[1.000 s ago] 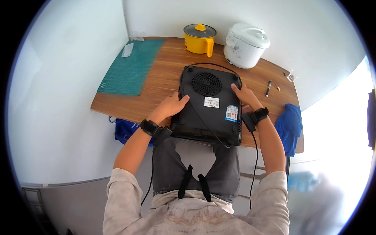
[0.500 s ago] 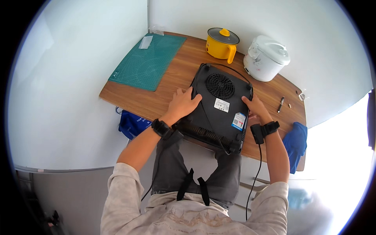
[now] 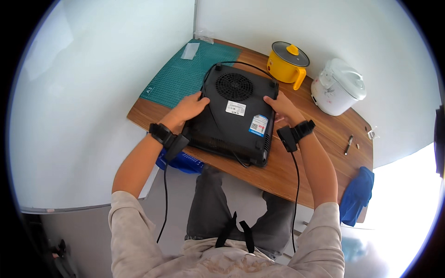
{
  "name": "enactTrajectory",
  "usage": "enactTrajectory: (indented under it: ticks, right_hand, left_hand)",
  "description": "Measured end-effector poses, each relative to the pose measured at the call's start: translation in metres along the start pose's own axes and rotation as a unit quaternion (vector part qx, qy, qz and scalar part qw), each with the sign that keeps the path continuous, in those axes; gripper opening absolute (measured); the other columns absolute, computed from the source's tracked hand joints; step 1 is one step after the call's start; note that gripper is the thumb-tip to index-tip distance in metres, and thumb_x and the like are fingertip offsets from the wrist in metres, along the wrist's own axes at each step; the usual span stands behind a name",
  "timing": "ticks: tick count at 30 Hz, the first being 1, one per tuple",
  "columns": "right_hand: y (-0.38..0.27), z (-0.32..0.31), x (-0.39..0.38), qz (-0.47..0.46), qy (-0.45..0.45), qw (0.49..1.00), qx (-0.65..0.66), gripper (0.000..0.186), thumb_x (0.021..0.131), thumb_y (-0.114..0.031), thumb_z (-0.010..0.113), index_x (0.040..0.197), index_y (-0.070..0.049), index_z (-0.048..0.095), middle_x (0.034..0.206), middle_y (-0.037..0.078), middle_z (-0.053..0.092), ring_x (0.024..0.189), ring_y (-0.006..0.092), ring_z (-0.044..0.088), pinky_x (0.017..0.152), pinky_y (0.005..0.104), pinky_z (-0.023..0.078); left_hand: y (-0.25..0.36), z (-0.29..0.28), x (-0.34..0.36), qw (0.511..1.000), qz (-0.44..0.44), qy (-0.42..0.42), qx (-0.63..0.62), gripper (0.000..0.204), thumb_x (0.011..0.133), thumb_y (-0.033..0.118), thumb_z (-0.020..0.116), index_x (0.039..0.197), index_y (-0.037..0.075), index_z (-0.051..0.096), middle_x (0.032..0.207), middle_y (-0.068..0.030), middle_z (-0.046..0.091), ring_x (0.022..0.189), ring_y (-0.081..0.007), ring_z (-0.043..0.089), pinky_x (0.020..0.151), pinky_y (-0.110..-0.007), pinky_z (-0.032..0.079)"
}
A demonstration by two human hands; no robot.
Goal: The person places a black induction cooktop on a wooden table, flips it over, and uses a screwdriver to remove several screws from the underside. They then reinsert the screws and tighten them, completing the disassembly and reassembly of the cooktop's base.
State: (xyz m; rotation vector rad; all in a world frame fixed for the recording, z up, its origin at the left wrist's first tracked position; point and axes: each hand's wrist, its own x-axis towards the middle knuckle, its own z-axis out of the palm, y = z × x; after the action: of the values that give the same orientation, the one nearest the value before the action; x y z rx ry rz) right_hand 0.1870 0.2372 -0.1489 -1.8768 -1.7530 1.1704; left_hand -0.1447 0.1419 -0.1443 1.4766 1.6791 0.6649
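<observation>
A black induction cooktop [image 3: 241, 134] lies bottom side up above the wooden table, its round fan grille [image 3: 234, 86], feet and two labels showing. My left hand [image 3: 191, 107] grips its left edge, thumb on the underside. On the opposite edge my right hand [image 3: 282, 107] holds it likewise, thumb on top and fingers partly hidden beneath. A black power cord [image 3: 241, 63] arcs past the far edge, and a length of cord crosses the underside down to the near edge. Whether the cooktop touches the table I cannot tell.
A green cutting mat [image 3: 176, 76] lies at the far left of the wooden table [image 3: 306, 153]. Toward the back right stand a yellow pot [image 3: 282, 69] with a lid and a white rice cooker [image 3: 333, 90]. A pen [image 3: 348, 145] and blue cloth [image 3: 357, 194] are at the right.
Both hands have moved the cooktop left and away from me, so its far left corner now overlaps the mat in view. The whole view has shifted, with the table contents appearing farther right.
</observation>
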Motion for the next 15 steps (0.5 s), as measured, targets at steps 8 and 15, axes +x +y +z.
enactTrajectory:
  ticks: [8,15]
  right_hand:
    - [-0.07,0.058,0.061,-0.024,-0.042,0.998,-0.032,0.085,0.091,-0.046,0.068,0.138,0.015,0.032,0.113,0.03,0.065,0.081,0.0375,0.073,0.049,0.0406,0.06]
    - [-0.066,0.068,0.056,-0.019,-0.022,0.994,0.103,0.078,0.093,-0.036,0.069,0.143,0.008,0.029,0.11,0.024,0.065,0.088,0.0316,0.07,0.07,0.0406,0.062]
  left_hand:
    - [-0.04,-0.073,0.033,0.994,-0.06,-0.02,-0.087,0.074,0.099,0.044,0.055,0.155,0.0,0.035,0.156,-0.0207,0.04,0.145,-0.0314,0.038,0.117,-0.04,0.031]
    - [-0.063,-0.08,0.038,0.994,-0.024,0.024,-0.1,0.063,0.099,0.039,0.057,0.148,0.0,0.046,0.146,-0.0216,0.052,0.134,-0.0276,0.051,0.11,-0.034,0.038]
